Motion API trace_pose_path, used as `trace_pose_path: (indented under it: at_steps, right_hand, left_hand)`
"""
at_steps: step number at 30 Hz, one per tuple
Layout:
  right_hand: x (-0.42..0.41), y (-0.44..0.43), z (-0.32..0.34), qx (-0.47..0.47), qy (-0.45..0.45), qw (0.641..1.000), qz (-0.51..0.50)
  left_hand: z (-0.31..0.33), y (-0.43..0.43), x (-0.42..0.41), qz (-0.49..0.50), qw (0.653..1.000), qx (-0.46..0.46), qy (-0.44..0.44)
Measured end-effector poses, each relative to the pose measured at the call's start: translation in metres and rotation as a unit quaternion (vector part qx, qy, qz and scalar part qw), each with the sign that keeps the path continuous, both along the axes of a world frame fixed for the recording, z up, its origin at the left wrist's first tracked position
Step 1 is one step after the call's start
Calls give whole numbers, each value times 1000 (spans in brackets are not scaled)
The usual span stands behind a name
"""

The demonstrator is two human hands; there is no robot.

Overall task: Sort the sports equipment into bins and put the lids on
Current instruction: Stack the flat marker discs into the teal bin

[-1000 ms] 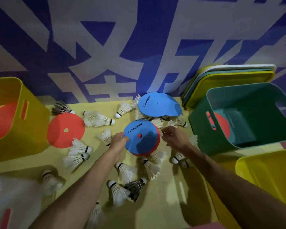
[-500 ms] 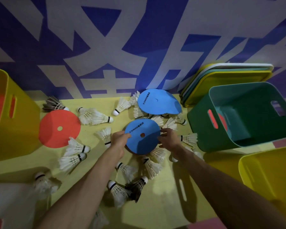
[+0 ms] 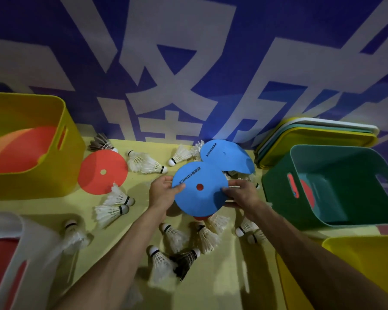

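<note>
Both hands hold a blue flat disc [image 3: 199, 189] above the yellow table; a red disc edge [image 3: 199, 218] shows under it. My left hand [image 3: 162, 194] grips its left rim, my right hand [image 3: 242, 194] its right rim. A second blue disc [image 3: 227, 156] lies behind it. A red disc [image 3: 102, 171] rests flat to the left. Several white shuttlecocks [image 3: 148, 164] and a dark one [image 3: 185, 261] lie scattered around. The green bin [image 3: 278, 191] on the right holds a red disc. The yellow bin [image 3: 72, 157] at left holds orange-red discs.
A stack of lids [image 3: 316, 135] leans on the blue-and-white wall behind the green bin. Another yellow bin [image 3: 363, 249] sits at the front right. A white bin [image 3: 20, 253] with red contents stands at the front left.
The blue disc has been lifted off the table between both hands and sits higher and more level; a red disc edge now shows beneath it.
</note>
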State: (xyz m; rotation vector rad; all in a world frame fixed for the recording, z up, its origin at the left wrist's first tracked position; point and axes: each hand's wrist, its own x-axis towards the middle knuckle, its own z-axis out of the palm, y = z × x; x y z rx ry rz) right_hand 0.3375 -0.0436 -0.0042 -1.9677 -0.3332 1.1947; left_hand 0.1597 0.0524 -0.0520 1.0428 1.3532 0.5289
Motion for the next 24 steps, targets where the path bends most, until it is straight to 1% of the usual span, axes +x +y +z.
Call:
trace_pose_path:
  at_steps: [3, 6, 8, 10, 14, 18, 21, 24]
  right_hand:
    - [6, -4, 16, 25, 7, 1000, 8]
    - [14, -10, 27, 45, 12, 999, -13]
    - [19, -15, 29, 45, 6, 999, -6]
    - [25, -21, 21, 34, -8, 999, 10]
    - [33, -32, -5, -8, -30, 996, 79]
    - [29, -28, -28, -27, -27, 996, 86]
    - [21, -17, -42, -45, -89, 988, 115]
    - [15, -13, -49, -111, -158, 972, 134]
  left_hand:
    - [20, -8, -1, 18, 999, 37, -3]
    - [42, -17, 1, 29, 998, 52, -11]
    - [55, -24, 3, 46, 997, 63, -18]
    - [66, -32, 3, 67, 995, 72, -15]
    - [75, -49, -8, 113, 990, 84, 2]
    - [79, -63, -22, 123, 988, 98, -6]
    - [82, -69, -31, 140, 986, 92, -19]
    - [85, -76, -38, 161, 983, 84, -37]
